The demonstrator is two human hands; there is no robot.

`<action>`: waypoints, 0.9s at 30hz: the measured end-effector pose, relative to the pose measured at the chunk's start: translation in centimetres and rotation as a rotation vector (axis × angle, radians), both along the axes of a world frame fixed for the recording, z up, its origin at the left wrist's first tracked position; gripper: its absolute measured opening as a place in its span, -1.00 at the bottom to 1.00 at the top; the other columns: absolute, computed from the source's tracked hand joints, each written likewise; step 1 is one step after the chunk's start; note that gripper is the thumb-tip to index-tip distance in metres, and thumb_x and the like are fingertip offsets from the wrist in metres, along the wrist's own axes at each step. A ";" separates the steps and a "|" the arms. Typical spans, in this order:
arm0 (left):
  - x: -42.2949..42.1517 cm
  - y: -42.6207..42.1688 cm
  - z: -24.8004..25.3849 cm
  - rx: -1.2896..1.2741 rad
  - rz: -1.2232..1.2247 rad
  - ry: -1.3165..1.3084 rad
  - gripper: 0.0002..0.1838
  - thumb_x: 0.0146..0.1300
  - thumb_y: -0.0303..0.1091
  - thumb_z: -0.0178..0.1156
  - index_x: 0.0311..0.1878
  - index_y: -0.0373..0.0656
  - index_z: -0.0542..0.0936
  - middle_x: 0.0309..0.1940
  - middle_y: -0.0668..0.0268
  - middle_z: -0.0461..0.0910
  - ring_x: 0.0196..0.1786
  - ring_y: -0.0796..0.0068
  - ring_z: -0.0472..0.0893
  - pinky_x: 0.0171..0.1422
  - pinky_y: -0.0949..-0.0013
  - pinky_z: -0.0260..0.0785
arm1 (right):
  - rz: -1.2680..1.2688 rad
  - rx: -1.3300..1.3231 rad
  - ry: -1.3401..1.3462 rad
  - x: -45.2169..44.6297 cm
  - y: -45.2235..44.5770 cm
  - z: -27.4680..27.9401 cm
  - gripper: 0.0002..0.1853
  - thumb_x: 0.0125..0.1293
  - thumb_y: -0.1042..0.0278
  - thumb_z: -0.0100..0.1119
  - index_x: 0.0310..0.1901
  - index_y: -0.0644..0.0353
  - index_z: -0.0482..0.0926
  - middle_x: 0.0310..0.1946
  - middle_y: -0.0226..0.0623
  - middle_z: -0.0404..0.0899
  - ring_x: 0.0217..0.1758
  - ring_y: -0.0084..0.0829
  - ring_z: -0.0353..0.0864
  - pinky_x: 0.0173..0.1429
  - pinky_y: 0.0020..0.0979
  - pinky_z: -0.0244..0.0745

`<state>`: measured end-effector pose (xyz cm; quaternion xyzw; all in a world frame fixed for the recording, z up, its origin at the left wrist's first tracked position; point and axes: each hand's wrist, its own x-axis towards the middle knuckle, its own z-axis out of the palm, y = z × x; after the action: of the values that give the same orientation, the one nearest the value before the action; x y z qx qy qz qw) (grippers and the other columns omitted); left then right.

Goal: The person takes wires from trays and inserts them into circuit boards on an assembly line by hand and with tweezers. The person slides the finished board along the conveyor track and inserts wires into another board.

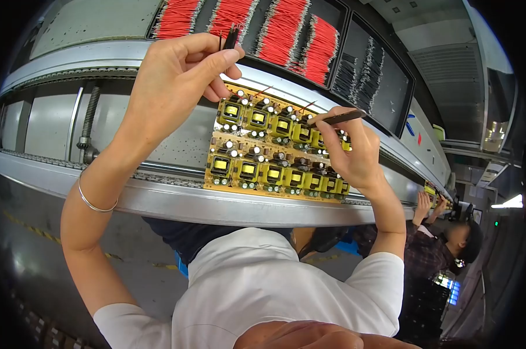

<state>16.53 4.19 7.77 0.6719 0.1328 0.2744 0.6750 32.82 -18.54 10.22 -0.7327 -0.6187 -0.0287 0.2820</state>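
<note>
My left hand (184,72) is raised at the board's upper left corner, with thumb and fingers pinched on a small bundle of black wires (232,37). Dark tweezers (343,117) are in my right hand (356,148), their tip pointing left over the board's upper row. Below both hands lies a panel of circuit boards (222,139), with two rows of yellow transformers (248,169), capacitors and other parts. Thin red wires (263,91) stick up along its upper edge. My right hand covers part of the panel's right end.
Behind the rail, a black tray (248,55) holds piles of red wires (283,32); another tray (400,104) beside it holds black wires (368,72). The conveyor's metal rail (158,200) runs along the front. A co-worker (417,256) works farther right on the line.
</note>
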 end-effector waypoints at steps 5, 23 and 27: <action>-0.2 0.0 -0.1 0.012 0.003 0.000 -0.80 0.39 -0.36 0.24 -0.10 -0.32 0.70 -0.39 0.27 0.69 -0.49 0.66 0.55 -0.35 0.63 0.48 | 0.062 0.035 -0.028 -0.2 0.5 -0.3 -0.81 0.26 0.71 0.21 -0.11 0.36 0.50 -0.28 -0.26 0.71 -0.48 -0.50 0.54 -0.35 -0.54 0.47; -1.5 1.0 0.6 0.006 -0.030 0.021 -0.74 0.41 -0.33 0.21 -0.04 -0.36 0.68 -0.34 0.23 0.69 -0.45 0.62 0.56 -0.30 0.62 0.46 | 0.016 -0.338 -0.156 -1.4 2.5 1.0 -0.82 0.22 0.63 0.27 -0.14 0.29 0.55 -0.38 -0.31 0.69 -0.52 -0.49 0.52 -0.42 -0.50 0.39; -1.8 1.3 1.1 0.007 -0.014 0.019 -0.74 0.42 -0.33 0.20 -0.02 -0.36 0.67 -0.33 0.22 0.69 -0.45 0.62 0.57 -0.29 0.61 0.46 | -0.052 -0.086 -0.022 -1.5 1.9 1.7 -0.82 0.21 0.64 0.27 -0.14 0.30 0.56 -0.37 -0.30 0.70 -0.52 -0.50 0.52 -0.41 -0.53 0.40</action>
<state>14.69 5.45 8.86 0.6775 0.1336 0.2640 0.6733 31.31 -16.62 11.90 -0.7598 -0.6031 -0.0174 0.2424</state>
